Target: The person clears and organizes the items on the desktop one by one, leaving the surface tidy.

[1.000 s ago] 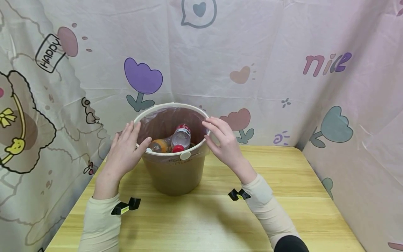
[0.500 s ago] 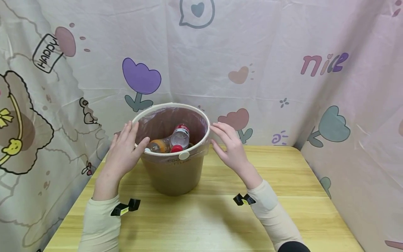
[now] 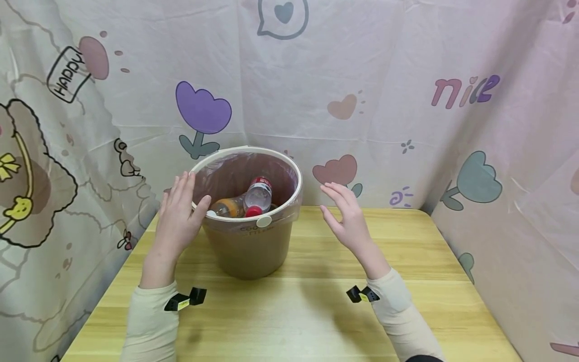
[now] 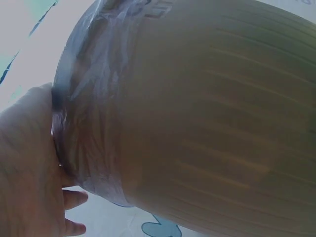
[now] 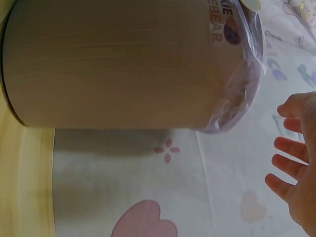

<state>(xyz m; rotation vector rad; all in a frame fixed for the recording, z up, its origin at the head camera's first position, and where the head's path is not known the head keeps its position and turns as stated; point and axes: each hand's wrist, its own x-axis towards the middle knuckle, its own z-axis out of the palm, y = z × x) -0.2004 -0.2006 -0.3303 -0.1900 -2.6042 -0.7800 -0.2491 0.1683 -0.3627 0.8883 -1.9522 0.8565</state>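
A brown trash can (image 3: 246,251) with a white rim and a clear plastic liner (image 5: 242,94) stands upright on the table. Inside lie a clear bottle (image 3: 258,196) with a red cap and a bottle holding orange liquid (image 3: 229,206). My left hand (image 3: 177,216) is at the can's left rim, fingers extended and thumb spread; in the left wrist view it lies against the lined edge. My right hand (image 3: 350,218) hovers to the right of the can, apart from it, with relaxed fingers and nothing held. The can's bottom is hidden.
The light wooden table (image 3: 407,281) extends in front and to the right of the can. A printed cloth (image 3: 375,60) hangs behind the table and along both sides. A black camera is strapped on each sleeve.
My right hand has left the can's right rim and moved right and toward me. The left hand stays at the left rim, nearly still. The can and bottles keep their places.
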